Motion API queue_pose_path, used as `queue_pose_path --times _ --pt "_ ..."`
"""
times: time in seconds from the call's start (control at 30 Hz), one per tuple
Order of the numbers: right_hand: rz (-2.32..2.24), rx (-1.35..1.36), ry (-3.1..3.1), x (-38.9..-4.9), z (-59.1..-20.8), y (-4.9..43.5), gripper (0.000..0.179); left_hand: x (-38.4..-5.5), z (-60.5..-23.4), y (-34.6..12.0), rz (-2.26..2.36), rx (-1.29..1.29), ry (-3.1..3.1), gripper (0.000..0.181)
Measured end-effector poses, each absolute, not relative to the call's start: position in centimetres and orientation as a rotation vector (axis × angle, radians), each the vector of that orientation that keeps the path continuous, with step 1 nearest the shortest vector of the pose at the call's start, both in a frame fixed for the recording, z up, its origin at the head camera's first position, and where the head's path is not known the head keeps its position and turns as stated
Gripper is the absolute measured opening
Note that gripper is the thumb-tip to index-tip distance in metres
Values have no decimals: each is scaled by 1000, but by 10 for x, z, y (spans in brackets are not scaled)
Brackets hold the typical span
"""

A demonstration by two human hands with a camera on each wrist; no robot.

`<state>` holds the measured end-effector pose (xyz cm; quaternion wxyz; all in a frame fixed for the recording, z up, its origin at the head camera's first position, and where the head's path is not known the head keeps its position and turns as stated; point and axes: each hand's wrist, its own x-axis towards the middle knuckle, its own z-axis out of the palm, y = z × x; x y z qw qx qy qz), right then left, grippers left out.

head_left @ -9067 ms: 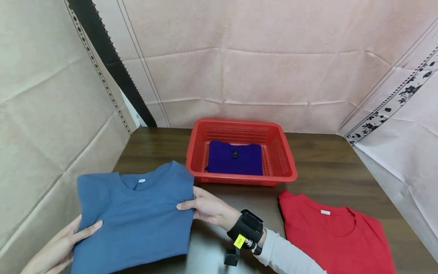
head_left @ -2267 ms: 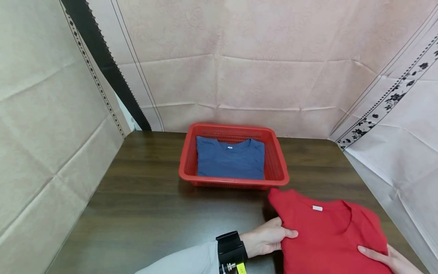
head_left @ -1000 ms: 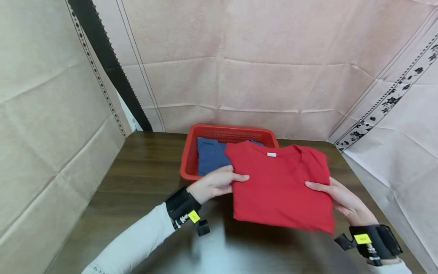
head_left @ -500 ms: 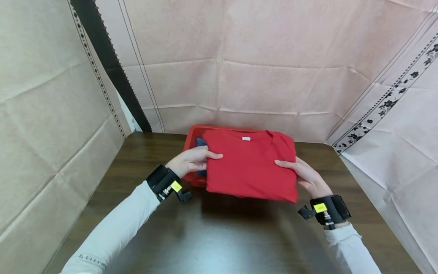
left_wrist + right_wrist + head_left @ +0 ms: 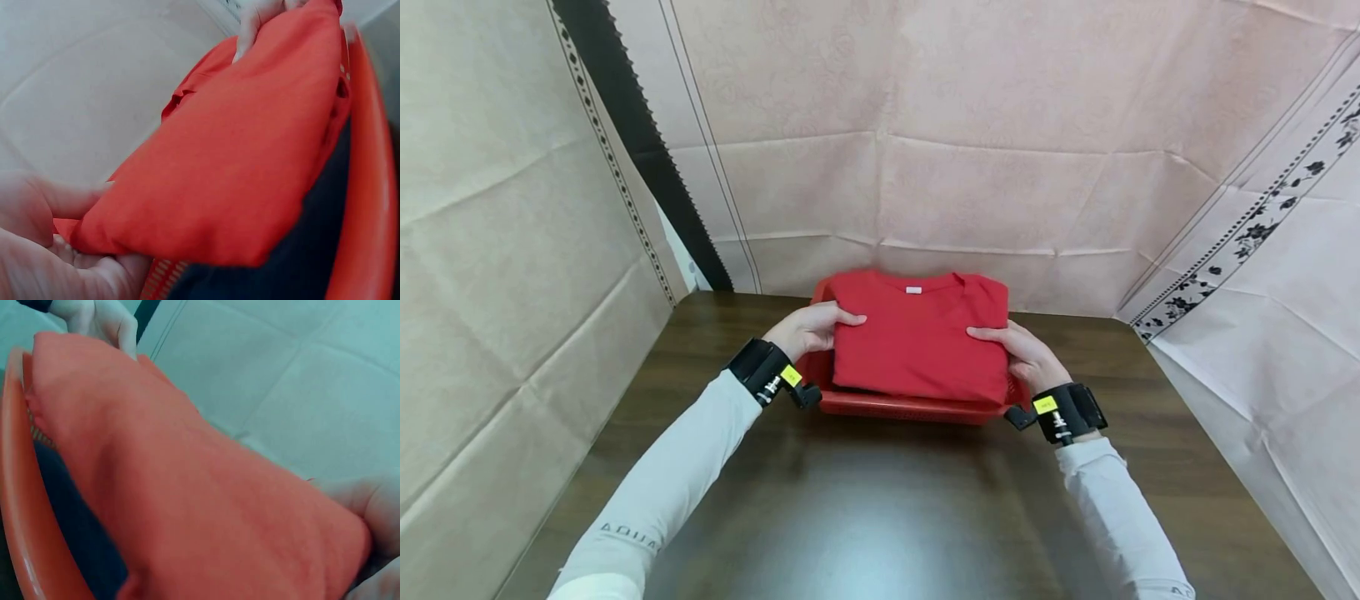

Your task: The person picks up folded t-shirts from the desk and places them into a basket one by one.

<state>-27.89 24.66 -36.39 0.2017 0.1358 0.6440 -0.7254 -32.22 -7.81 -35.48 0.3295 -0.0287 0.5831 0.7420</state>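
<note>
A folded red T-shirt (image 5: 921,342) with a white neck label is held level over the red plastic basket (image 5: 902,406), covering most of its opening. My left hand (image 5: 811,329) pinches the shirt's left side, thumb on top and fingers beneath. On the opposite side my right hand (image 5: 1024,354) grips it in the same way. Under the red shirt, in the left wrist view, part of a dark blue T-shirt (image 5: 250,281) shows inside the basket. The right wrist view shows that blue cloth (image 5: 75,525) too, below the red shirt's near edge.
The basket stands at the back of a dark wooden table (image 5: 865,508), close to the cloth-covered back wall (image 5: 970,192). Cloth sheets also hang at the left (image 5: 512,275) and right (image 5: 1285,333). A camera strap (image 5: 763,371) is on each wrist.
Both hands have carried the red T-shirt from the table's right side leftward and back, over the basket. Earlier, the blue T-shirt went from my hands into the basket, on top of a purple one.
</note>
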Motion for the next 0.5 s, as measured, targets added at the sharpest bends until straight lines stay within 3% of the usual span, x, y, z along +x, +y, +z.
queue_pose_path --times 0.27,0.5 --pt "-1966 400 1822 -289 -384 233 77 -330 -375 -75 1905 -195 1634 51" --pt "-1926 358 1870 -289 -393 232 93 -330 -388 -70 1836 -202 1811 52"
